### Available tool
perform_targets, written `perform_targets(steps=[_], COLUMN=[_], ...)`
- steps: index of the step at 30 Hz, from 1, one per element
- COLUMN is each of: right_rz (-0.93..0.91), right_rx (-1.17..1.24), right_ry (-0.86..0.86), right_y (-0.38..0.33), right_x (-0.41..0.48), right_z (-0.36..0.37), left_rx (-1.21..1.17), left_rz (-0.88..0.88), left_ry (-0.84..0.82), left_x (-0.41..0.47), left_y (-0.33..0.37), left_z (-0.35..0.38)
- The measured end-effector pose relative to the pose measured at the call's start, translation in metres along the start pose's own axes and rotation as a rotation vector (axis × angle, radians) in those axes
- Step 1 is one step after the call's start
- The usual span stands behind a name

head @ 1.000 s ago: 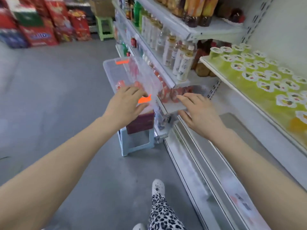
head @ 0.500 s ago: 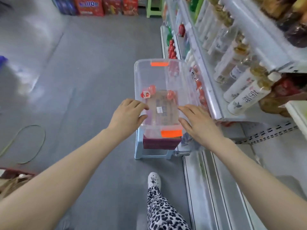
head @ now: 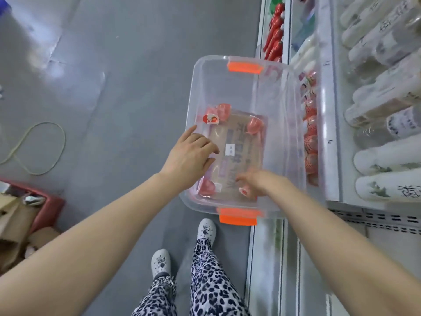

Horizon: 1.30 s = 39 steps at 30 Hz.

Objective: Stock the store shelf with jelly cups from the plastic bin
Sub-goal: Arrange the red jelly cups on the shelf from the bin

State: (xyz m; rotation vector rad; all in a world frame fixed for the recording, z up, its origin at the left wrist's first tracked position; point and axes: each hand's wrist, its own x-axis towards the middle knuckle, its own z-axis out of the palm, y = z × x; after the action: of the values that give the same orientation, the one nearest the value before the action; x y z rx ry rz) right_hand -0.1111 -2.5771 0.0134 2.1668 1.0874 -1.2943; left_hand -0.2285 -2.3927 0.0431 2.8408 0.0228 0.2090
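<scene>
A clear plastic bin (head: 281,106) with orange latches stands beside the store shelf (head: 328,137). Several red jelly cups lie on its bottom: two at the far left (head: 210,118), one in the far middle (head: 254,125), one in the near left corner (head: 207,187). My left hand (head: 191,156) hovers inside the bin's left side with straight fingers and holds nothing. My right hand (head: 258,182) reaches down to a jelly cup (head: 244,192) at the near right. It is blurred, so its grip is unclear.
The shelf at right holds white bottles (head: 387,156) above and strawberry-printed cups (head: 311,142) below. A red basket with cardboard (head: 49,208) and a looped cable (head: 38,147) lie on the grey floor at left. My feet (head: 206,231) stand just before the bin.
My view tipped down over the bin. Both hands moved from the bin's near rim into it, the right one going down to a cup at the near right.
</scene>
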Motion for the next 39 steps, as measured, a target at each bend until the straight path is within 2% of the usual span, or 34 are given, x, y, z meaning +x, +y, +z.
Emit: perform_targets(steps=[2,4,7,9,13,17,19,21,23,32,36,39], right_rz=[-0.031,-0.031,-0.024,-0.030,0.021,0.017,0.011,-0.022,-0.054,-0.067,-0.063,-0.063], right_rx=[-0.203,-0.301,-0.276,-0.245,0.013,0.255,0.322,0.417,0.462,0.477,0.485,0.486], right_ry=[-0.059,-0.073,-0.097,-0.026,0.306,0.735,0.935,1.089,1.173,1.164,1.187,1.177], right_y=[0.002,0.006,0.008,0.009,0.011,0.017,0.023,0.030,0.037,0.052,0.053,0.054], right_x=[0.016,0.025,0.032,0.035,0.030,0.002,-0.013,-0.026,-0.035,-0.023,-0.022,-0.022], right_z=[0.002,0.006,0.010,0.009,-0.002,-0.022,-0.036,-0.048,-0.056,-0.044,-0.043,-0.043], left_rx=[-0.006,-0.008,-0.007,0.008,0.136,0.414,0.463,0.462,0.457,0.468,0.403,0.333], left_rz=[-0.003,-0.006,-0.016,-0.011,0.022,0.131,0.151,0.105,0.036,-0.080,-0.079,-0.061], left_ry=[-0.012,-0.013,-0.005,-0.004,-0.076,-0.347,-0.504,-0.647,-0.758,-1.084,-1.113,-1.049], left_x=[0.000,0.001,0.003,0.003,0.004,0.012,0.019,0.026,0.033,0.031,0.031,0.038], left_y=[0.000,0.002,0.003,0.003,0.001,0.017,0.029,0.035,0.037,0.033,0.034,0.041], left_z=[0.001,0.002,0.002,0.001,0.002,0.000,0.008,0.019,0.032,0.089,0.094,0.084])
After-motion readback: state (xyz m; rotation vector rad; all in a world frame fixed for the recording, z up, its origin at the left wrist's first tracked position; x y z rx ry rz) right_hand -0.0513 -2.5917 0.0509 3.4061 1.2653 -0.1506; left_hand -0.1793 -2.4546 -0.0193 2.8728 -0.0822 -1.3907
